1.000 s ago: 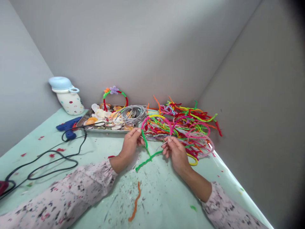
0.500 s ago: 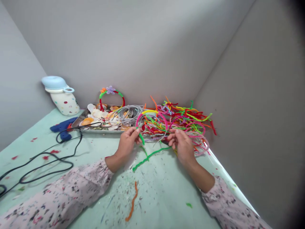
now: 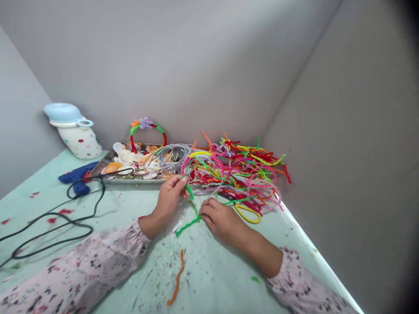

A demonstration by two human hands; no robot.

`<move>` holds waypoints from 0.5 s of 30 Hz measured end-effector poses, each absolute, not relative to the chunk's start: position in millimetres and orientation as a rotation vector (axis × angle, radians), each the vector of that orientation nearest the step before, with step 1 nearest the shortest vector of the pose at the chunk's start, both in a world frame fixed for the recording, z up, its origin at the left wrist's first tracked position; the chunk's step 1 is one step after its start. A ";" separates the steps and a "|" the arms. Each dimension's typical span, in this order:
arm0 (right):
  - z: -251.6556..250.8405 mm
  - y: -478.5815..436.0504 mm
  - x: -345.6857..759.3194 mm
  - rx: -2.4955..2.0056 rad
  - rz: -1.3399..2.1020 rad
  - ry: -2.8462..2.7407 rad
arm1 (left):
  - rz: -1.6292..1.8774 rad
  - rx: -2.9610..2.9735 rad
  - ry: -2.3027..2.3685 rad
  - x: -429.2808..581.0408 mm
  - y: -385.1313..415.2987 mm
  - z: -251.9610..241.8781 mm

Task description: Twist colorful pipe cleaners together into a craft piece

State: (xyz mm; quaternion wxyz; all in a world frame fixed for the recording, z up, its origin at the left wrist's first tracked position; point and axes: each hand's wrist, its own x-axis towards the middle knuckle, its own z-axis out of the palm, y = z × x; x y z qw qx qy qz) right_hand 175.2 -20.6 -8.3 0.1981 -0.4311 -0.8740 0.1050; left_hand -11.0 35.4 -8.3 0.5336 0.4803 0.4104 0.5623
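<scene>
My left hand [image 3: 170, 198] pinches one end of a wire hoop [image 3: 201, 154] wrapped in pink, yellow and green pipe cleaner. A green wrapped end [image 3: 190, 191] sticks out below those fingers, while bare grey wire shows at the hoop's right end. Down at the table, my right hand [image 3: 218, 216] has its fingertips closed on a green pipe cleaner [image 3: 188, 226], which runs out past both sides of the hand. A shorter green piece [image 3: 194, 207] touches or crosses it near the fingertips. An orange pipe cleaner [image 3: 177, 279] lies closer to me.
Many coloured pipe cleaners [image 3: 252, 168] lie piled behind my right hand, with a yellow loop [image 3: 250, 214] in front. A metal tray [image 3: 144, 181] holds shells, coiled wire [image 3: 173, 155] and a flower-trimmed hoop [image 3: 164, 136]. Leftward are a blue glue gun [image 3: 77, 174], its black cable [image 3: 70, 220] and a bottle [image 3: 78, 139].
My right hand has moved left and down from beside the hoop's bare end to the green pipe cleaner and closed on it. My left hand keeps its hold; the view has shifted slightly.
</scene>
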 end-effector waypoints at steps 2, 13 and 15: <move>-6.2 -22.9 174.4 -1.206 0.184 -2.497 | 1.348 1.151 0.984 -10.9 35.0 -7.7; 35.8 -34.2 183.8 -1.091 0.090 -2.609 | 1.334 1.145 1.022 -8.4 32.5 -2.6; 44.6 -33.0 188.9 -1.085 0.051 -2.569 | 1.334 1.147 1.022 -8.4 32.8 -3.0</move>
